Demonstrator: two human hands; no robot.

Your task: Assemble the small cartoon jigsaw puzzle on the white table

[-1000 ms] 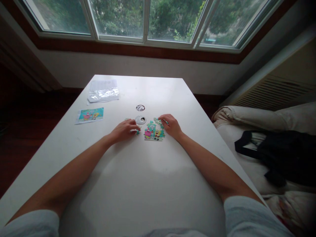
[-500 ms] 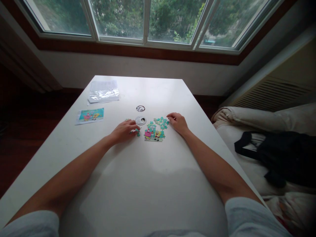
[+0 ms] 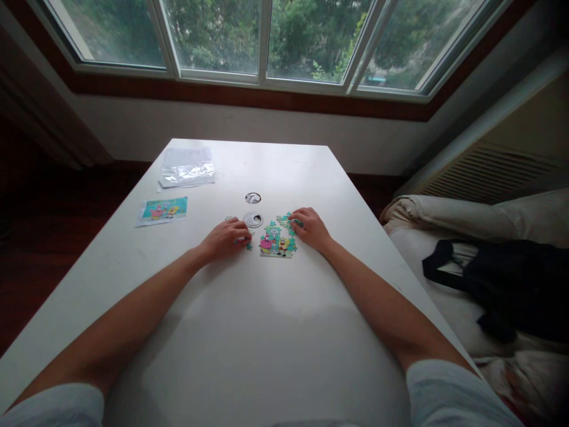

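Observation:
A partly joined jigsaw puzzle [image 3: 276, 243] lies flat on the white table, showing cartoon figures in pink and yellow against green. To its left is my left hand [image 3: 229, 238], fingers curled in a pinch around a small puzzle piece [image 3: 251, 233], mostly hidden by the fingertips. A few loose green pieces [image 3: 249, 246] show beside and under that hand. My right hand [image 3: 310, 226] rests at the puzzle's upper right, its fingers apart and touching a cluster of loose green pieces [image 3: 283, 220]. Those fingers cover part of the cluster.
A picture card [image 3: 163, 210] with the same cartoon scene lies at the left. Behind it are a clear plastic bag and paper [image 3: 186, 167]. Two round fittings [image 3: 253, 219] are set in the table [image 3: 275, 332]. A sofa [image 3: 413, 237] with dark clothing stands at the right.
My right hand has moved left and slightly down, onto the loose green pieces. My left hand stays almost in place, its fingers drawn in a little more.

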